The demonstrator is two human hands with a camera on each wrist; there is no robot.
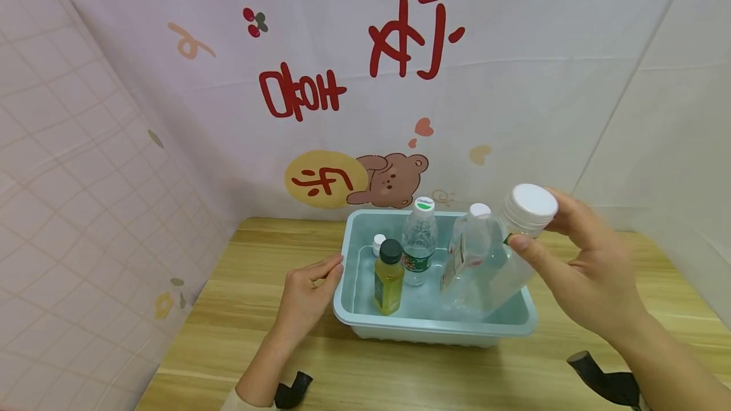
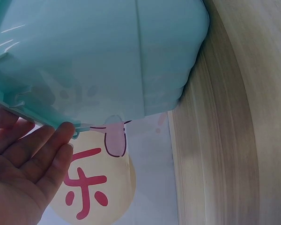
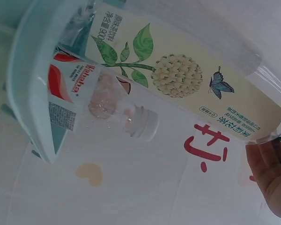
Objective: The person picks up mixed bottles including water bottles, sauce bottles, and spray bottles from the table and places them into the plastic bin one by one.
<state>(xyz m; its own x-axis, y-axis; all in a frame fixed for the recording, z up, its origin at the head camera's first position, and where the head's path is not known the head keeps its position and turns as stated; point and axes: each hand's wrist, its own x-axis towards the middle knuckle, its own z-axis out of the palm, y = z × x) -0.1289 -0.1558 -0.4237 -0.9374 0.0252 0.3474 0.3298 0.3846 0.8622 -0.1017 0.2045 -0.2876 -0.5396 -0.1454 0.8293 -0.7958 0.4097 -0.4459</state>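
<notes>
My right hand (image 1: pixel 594 265) grips a large clear plastic bottle (image 1: pixel 508 278) just below its wide white cap, thumb on the near side. The bottle leans, its lower part inside a pale blue plastic basin (image 1: pixel 422 320). In the right wrist view its cream label (image 3: pixel 173 75) shows a white flower and a butterfly. My left hand (image 1: pixel 311 287) pinches the basin's left rim, and in the left wrist view its fingers (image 2: pixel 61 154) lie along that rim. Beside the held bottle, inside the basin, leans a clear bottle (image 3: pixel 110 101) with a red and white label.
Also in the basin stand a green-labelled water bottle (image 1: pixel 419 246), a yellow-green bottle (image 1: pixel 389 284) with a dark cap, and a small white-capped bottle (image 1: pixel 379 243). The basin sits on a wood-grain table (image 1: pixel 251 284) against a printed cloth backdrop (image 1: pixel 514 81).
</notes>
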